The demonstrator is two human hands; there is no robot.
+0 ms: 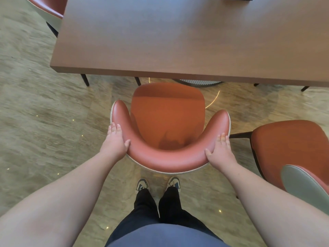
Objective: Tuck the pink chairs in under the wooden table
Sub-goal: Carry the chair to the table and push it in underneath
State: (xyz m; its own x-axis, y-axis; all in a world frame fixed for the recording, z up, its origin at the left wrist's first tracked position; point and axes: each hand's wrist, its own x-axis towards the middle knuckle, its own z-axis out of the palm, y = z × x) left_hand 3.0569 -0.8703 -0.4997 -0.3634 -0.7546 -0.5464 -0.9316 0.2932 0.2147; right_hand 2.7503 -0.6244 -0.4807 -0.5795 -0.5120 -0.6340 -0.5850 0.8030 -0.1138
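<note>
The table (178, 38) fills the frame from 10 to 2 o'clock. Just below its near edge, at centre, stands a pink chair (167, 118), its seat front touching the table's edge line and the rest still out on the floor (35, 104). A second chair (288, 145) sits at 4 o'clock, a third (51, 8) at 11. The left hand (115, 141) and right hand (221, 150) each clasp the curved backrest, fingers spread over its outer rim, thumbs on the padded top.

Smooth leather-like chair (165, 157), matt wooden table (160, 38)
</note>
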